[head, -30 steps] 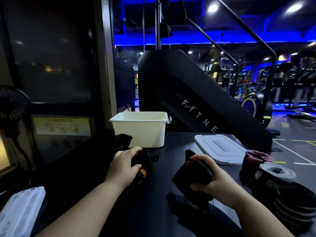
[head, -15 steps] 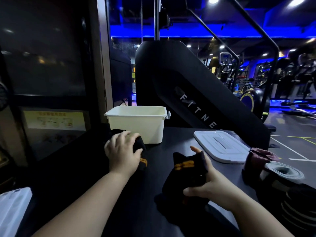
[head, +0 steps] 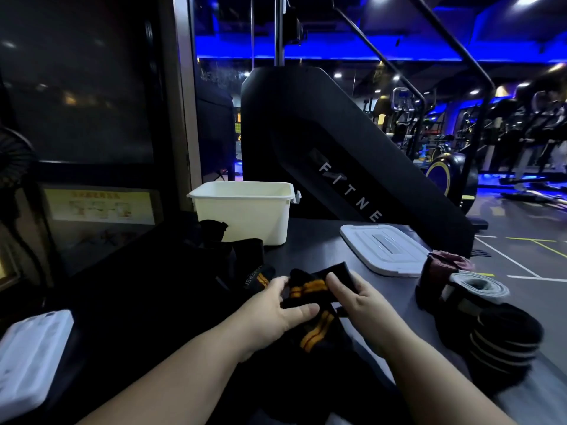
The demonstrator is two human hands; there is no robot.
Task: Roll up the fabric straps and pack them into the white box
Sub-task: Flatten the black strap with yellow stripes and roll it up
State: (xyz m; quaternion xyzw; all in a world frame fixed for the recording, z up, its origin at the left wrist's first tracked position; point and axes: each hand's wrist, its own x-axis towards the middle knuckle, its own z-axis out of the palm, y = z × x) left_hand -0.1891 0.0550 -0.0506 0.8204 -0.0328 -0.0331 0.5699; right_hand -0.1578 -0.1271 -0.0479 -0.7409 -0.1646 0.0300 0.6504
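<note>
A black fabric strap with orange stripes (head: 310, 289) lies in front of me on the dark table, its lower end trailing toward me. My left hand (head: 276, 305) pinches its left edge between thumb and fingers. My right hand (head: 356, 296) holds its right side, fingers curled round the fabric. The white box (head: 245, 214) stands open at the back of the table, its inside hidden by the wall. More black straps (head: 233, 256) lie loose in front of the box, left of my hands.
The box's white lid (head: 383, 246) lies flat at the right. Rolled straps sit at the right edge: a maroon one (head: 445, 268), a grey-white one (head: 478, 286) and a black striped one (head: 506, 342). A white object (head: 30, 354) lies at lower left. A black fitness machine (head: 337, 154) stands behind.
My left hand left the black strap near the box and moved right to the striped strap. Both hands now hold that strap at the centre.
</note>
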